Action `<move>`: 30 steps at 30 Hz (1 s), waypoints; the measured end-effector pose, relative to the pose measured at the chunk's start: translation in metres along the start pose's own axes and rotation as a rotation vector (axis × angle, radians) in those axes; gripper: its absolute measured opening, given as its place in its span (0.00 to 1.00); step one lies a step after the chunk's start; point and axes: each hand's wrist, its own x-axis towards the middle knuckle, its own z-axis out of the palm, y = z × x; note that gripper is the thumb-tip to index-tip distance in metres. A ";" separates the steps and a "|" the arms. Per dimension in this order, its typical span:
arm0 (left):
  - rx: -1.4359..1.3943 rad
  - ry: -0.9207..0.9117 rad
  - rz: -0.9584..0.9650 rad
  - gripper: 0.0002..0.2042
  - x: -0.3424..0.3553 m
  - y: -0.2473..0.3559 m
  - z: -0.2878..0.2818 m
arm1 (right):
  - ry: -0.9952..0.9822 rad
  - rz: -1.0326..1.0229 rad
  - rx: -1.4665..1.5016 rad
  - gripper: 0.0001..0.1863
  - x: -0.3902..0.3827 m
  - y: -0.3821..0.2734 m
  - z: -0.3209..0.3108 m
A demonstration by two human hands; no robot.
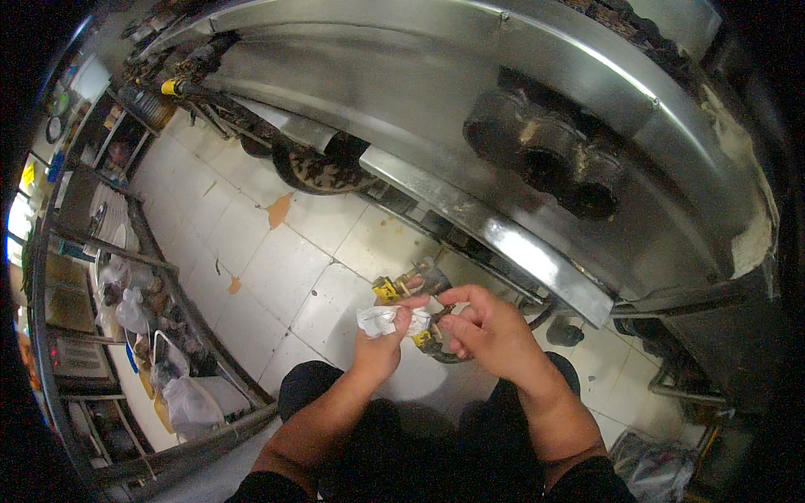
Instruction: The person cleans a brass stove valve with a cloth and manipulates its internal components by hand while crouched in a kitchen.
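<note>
In front of my knees my left hand [379, 350] grips a crumpled white sheet [377, 320], paper or thin plastic, with its thumb on top. My right hand [496, 331] is close beside it, thumb and forefinger bent together in a pinch. What those fingertips hold is too small to make out. Just past my left fingers is a yellow-handled valve [385, 290] on a dark fitting. A second yellow part [422, 339] shows between the hands, next to a dark hose or pipe, partly hidden by my right fingers.
A large stainless steel cooking unit [377, 84] with dark round fittings [541, 151] rises ahead, its metal ledge [490, 230] jutting low. A dark pan [314, 172] sits under it. Shelving [151, 260] with plates and bags lines the left. White tiles [285, 277] cover the floor.
</note>
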 end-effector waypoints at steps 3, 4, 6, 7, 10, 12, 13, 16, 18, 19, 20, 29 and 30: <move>-0.021 0.052 0.155 0.18 0.001 -0.001 0.006 | -0.027 -0.033 0.059 0.10 0.000 0.001 -0.004; -0.022 0.079 0.252 0.20 0.002 -0.003 0.009 | -0.032 -0.033 0.066 0.10 0.000 0.002 -0.005; -0.046 0.021 0.232 0.20 0.002 -0.006 0.005 | -0.056 -0.077 -0.030 0.10 0.002 0.004 -0.005; -0.060 -0.011 0.219 0.20 0.001 -0.006 0.003 | -0.071 -0.117 -0.134 0.11 0.003 0.006 -0.005; -0.040 -0.015 0.137 0.21 0.000 -0.003 0.004 | 0.011 -0.266 -0.314 0.10 0.007 0.014 0.004; -0.010 -0.028 0.120 0.21 0.002 -0.003 0.004 | 0.101 -0.340 -0.357 0.08 0.010 0.016 0.011; 0.008 -0.032 0.113 0.20 0.003 -0.003 0.004 | 0.138 -0.360 -0.358 0.08 0.012 0.017 0.014; 0.061 0.009 0.172 0.20 0.003 -0.006 0.003 | 0.210 -0.393 -0.381 0.06 0.013 0.017 0.016; 0.039 0.044 0.129 0.19 0.001 -0.007 0.006 | 0.207 -0.329 -0.371 0.06 0.013 0.016 0.012; 0.027 0.062 0.108 0.18 0.001 -0.007 0.007 | 0.186 -0.259 -0.353 0.06 0.011 0.013 0.007; 0.091 0.081 0.150 0.18 0.002 -0.007 0.007 | 0.164 -0.189 -0.335 0.06 0.011 0.012 0.003; 0.052 0.132 0.207 0.21 0.009 -0.011 0.006 | 0.181 -0.281 -0.181 0.06 0.018 0.030 -0.008; 0.074 0.130 0.224 0.22 0.012 -0.010 0.005 | 0.181 -0.246 -0.162 0.06 0.018 0.029 -0.007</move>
